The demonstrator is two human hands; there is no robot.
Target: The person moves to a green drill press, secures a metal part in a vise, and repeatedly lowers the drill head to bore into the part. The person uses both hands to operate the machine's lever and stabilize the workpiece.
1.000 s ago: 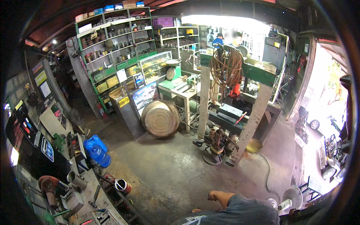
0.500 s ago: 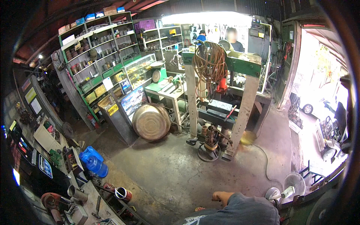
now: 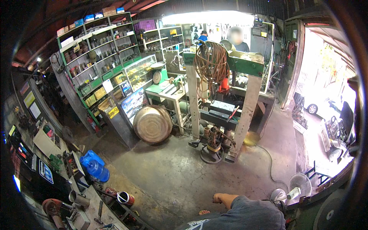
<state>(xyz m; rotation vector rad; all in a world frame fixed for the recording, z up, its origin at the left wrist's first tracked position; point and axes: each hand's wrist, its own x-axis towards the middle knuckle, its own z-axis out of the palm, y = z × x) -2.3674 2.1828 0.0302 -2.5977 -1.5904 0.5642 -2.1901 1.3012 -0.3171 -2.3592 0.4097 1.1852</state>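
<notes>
A bare arm comes out of the dark grey T-shirt sleeve (image 3: 249, 209) at the lower edge. At its end my right hand (image 3: 217, 198) hangs small and foreshortened above the concrete floor (image 3: 180, 176). Its fingers are not distinct, and I see nothing in it. What looks like the toes of a foot (image 3: 204, 212) shows just below and left of it. My left hand is out of the picture.
A tall press frame (image 3: 247, 111) draped with coiled hose (image 3: 211, 63) stands ahead. Left of it are a large round metal disc (image 3: 152, 124) and blue water jugs (image 3: 96, 168). A pail (image 3: 125, 197) sits by the left bench; a fan (image 3: 299, 188) is at right. Two people are behind the press.
The view has shifted slightly, so the room sits a little further left. My right arm has moved slightly left and up in the picture.
</notes>
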